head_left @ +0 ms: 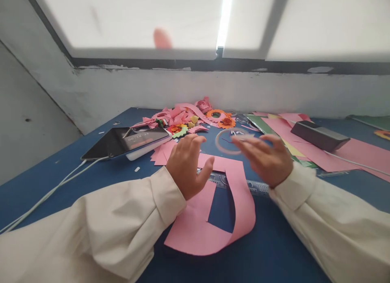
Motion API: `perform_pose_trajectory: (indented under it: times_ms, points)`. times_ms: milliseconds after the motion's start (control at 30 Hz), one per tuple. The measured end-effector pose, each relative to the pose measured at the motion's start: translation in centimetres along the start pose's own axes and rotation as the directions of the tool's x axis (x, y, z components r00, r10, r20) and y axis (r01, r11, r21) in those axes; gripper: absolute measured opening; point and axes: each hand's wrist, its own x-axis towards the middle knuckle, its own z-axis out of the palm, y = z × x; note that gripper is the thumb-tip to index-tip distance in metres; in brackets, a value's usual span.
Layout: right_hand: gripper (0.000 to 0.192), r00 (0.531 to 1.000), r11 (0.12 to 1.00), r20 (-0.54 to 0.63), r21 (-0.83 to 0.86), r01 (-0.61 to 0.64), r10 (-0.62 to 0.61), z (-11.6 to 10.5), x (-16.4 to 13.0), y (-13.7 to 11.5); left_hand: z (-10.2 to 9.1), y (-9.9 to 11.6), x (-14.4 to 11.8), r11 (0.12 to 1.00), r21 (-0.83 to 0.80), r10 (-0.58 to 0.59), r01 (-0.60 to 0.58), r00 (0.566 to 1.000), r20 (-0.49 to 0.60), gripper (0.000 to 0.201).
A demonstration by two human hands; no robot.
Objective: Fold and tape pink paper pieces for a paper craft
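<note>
My left hand is over the pink paper, thumb apart from its raised fingers, with nothing seen in it. The paper has a large piece cut away, and its long strip curls up on the right side. My right hand, a little blurred, hovers right of the strip with fingers stretched out. Just beyond its fingertips is a blurred, pale see-through ring, like a roll of clear tape; whether they touch is unclear. A clear ruler lies partly under the paper.
A pile of pink paper scraps and paper flowers sits at the back. On the left, a phone-like device has white cables. To the right, a dark oblong box rests on pink sheets by the wall.
</note>
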Motion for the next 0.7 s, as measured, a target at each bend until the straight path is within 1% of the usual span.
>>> perform_pose_trajectory:
  times_ms: [67, 167, 267, 333, 400, 500, 533, 567, 600, 633, 700]
  points:
    - [0.052, 0.997, 0.991, -0.005, -0.108, -0.079, 0.079, -0.1, -0.3, 3.0, 0.3, -0.3, 0.0, 0.996, 0.057, -0.077, 0.071, 0.991, 0.111, 0.023]
    - [0.033, 0.987, 0.967, -0.021, -0.196, -0.16, 0.159, 0.0, -1.6, 7.0, 0.7, -0.6, -0.1, 0.983, 0.138, -0.158, 0.122, 0.944, 0.29, 0.01]
    - [0.031, 0.983, 0.96, -0.036, -0.208, -0.186, 0.182, 0.4, -3.7, 9.4, 0.7, -0.6, 0.0, 0.965, 0.228, -0.217, 0.133, 0.89, 0.401, 0.016]
    - [0.028, 0.984, 0.965, -0.037, -0.192, -0.18, 0.176, 0.6, -4.7, 9.9, 0.6, -0.5, 0.1, 0.95, 0.285, -0.254, 0.131, 0.854, 0.454, 0.021]
    - [0.025, 0.983, 0.967, -0.012, -0.177, -0.182, 0.183, 0.6, -4.9, 9.5, 0.4, -0.3, 0.3, 0.932, 0.338, -0.298, 0.134, 0.813, 0.5, 0.023]
    - [0.024, 0.969, 0.957, 0.048, -0.178, -0.231, 0.243, -0.1, -3.3, 7.0, -0.1, 0.2, 0.5, 0.894, 0.423, -0.378, 0.145, 0.752, 0.541, 0.026]
    - [0.035, 0.959, 0.952, 0.091, -0.178, -0.249, 0.268, -0.3, -2.5, 5.7, -0.3, 0.4, 0.6, 0.877, 0.457, -0.408, 0.151, 0.736, 0.54, 0.028]
    - [0.035, 0.948, 0.947, 0.126, -0.178, -0.268, 0.292, -0.6, -1.8, 4.3, -0.7, 0.6, 0.6, 0.858, 0.489, -0.436, 0.156, 0.723, 0.535, 0.033]
    - [0.043, 0.936, 0.948, 0.181, -0.163, -0.274, 0.302, -0.7, -1.1, 2.8, -1.1, 0.9, 0.6, 0.84, 0.518, -0.461, 0.16, 0.715, 0.526, 0.04]
    - [0.052, 0.923, 0.95, 0.233, -0.14, -0.279, 0.305, -0.8, -0.5, 1.4, -1.6, 1.2, 0.6, 0.824, 0.543, -0.48, 0.163, 0.71, 0.515, 0.048]
    - [0.063, 0.894, 0.962, 0.359, -0.046, -0.271, 0.269, -0.5, 0.0, -1.2, -2.6, 1.9, 0.4, 0.806, 0.57, -0.497, 0.16, 0.706, 0.504, 0.063]
